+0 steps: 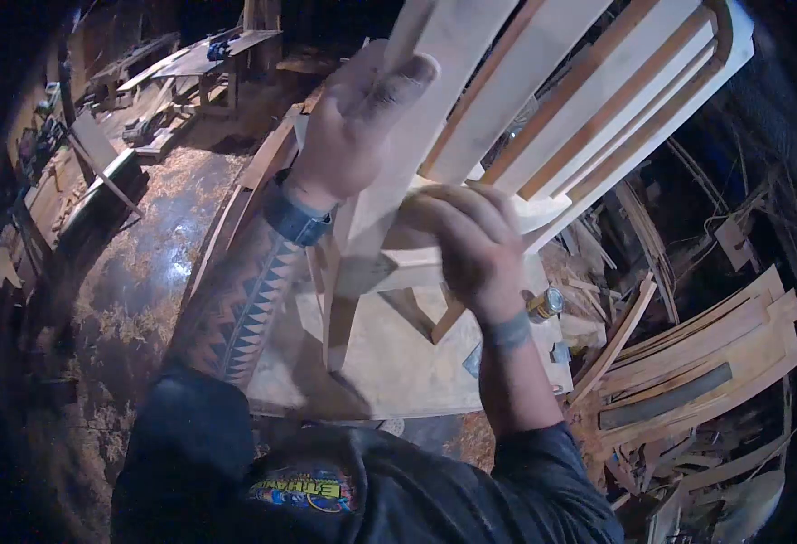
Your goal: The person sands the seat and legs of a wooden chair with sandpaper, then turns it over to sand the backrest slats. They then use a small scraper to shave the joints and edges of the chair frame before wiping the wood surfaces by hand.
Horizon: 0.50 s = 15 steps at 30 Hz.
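A wooden chair-like frame (498,109) with pale slats and brown gaps between them stands tilted on a pale worktop (398,381). My left hand (362,118) lies against the outer slat at its left side, thumb raised and fingers partly hidden behind the wood. Lower down, my right hand (462,227) is bent over the frame near the foot of the slats, its fingers curled and their tips hidden. A leg of the frame (339,317) reaches down to the worktop below my left wrist.
A small can (546,304) stands at the worktop's right edge. Curved wooden pieces (706,363) and offcuts are piled at the right. Sawdust covers the floor (158,245) at the left, with a bench (208,59) holding boards farther back.
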Tool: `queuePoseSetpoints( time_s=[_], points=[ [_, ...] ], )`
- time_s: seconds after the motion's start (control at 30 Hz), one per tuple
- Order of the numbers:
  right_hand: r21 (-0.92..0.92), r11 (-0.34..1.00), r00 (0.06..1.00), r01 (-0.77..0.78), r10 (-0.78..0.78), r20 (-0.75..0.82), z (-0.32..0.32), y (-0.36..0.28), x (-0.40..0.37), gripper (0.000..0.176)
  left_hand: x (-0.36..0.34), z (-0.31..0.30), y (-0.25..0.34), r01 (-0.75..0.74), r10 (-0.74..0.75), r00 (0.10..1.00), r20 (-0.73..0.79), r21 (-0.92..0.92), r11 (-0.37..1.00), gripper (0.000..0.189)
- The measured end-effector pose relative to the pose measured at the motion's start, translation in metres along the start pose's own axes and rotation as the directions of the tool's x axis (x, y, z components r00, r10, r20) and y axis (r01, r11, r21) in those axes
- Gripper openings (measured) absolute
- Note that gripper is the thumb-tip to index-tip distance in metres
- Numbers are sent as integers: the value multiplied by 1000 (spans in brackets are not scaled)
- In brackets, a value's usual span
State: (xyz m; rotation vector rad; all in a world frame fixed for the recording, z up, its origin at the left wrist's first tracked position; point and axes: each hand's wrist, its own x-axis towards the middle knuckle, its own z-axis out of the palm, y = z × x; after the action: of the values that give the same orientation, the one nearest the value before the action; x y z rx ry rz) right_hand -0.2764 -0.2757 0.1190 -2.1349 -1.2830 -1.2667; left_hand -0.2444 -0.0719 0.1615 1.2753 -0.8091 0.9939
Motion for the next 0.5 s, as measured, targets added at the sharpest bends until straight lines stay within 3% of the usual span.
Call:
queuePoseSetpoints(
  time_s=[0.17,0.23,0.3,0.37,0.5],
  points=[
    [-34,998,996,-53,50,-77,-4,11,-9,29,5,3,1,-59,59,998,9,-50,997,36],
    [-22,1000,999,-6,5,-47,4,14,-3,30,3,3,2,-43,42,999,-18,-37,998,35],
    [18,999,999,35,-35,-20,12,6,7,34,-5,-7,-13,-106,89,993,74,283,953,35],
    [3,1000,1000,11,-11,-3,4,7,8,27,2,3,2,121,-117,993,33,-157,980,34],
    [-3,1000,1000,1,-1,-15,5,8,6,28,-2,-6,-15,-138,138,990,6,87,987,31]
  ],
)
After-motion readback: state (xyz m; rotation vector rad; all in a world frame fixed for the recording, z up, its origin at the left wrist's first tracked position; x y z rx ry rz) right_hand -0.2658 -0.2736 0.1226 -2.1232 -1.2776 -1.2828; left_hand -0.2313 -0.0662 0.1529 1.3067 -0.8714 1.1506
